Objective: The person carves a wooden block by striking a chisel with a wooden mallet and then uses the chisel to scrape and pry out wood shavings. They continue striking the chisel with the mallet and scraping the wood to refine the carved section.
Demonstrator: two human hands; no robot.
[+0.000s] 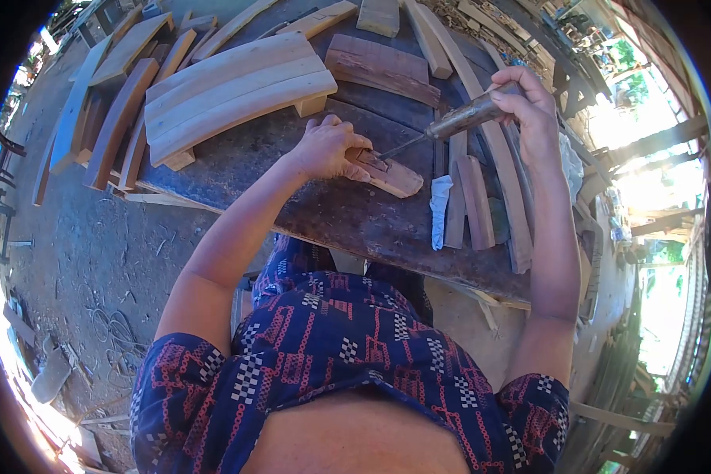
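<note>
My left hand (pixel 333 150) is closed around the near end of a short wooden block (pixel 399 178), pressing it onto the dark workbench (pixel 332 207). A dark outline or recess shows on the block's upper face, close to my fingers. My right hand (pixel 527 107) grips the thick, worn handle of a chisel (pixel 460 120), raised up and to the right. Its thin metal shaft slants down to the left, and the tip meets the block near the recess. My fingers partly hide the block's left end.
A curved slatted wooden panel (pixel 237 91) lies left of my hands. Behind the block is a reddish curved piece (pixel 383 67). A crumpled pale cloth or paper (pixel 441 209) and wooden strips (pixel 475 201) lie to the right. Long boards (pixel 120 118) lean at the far left.
</note>
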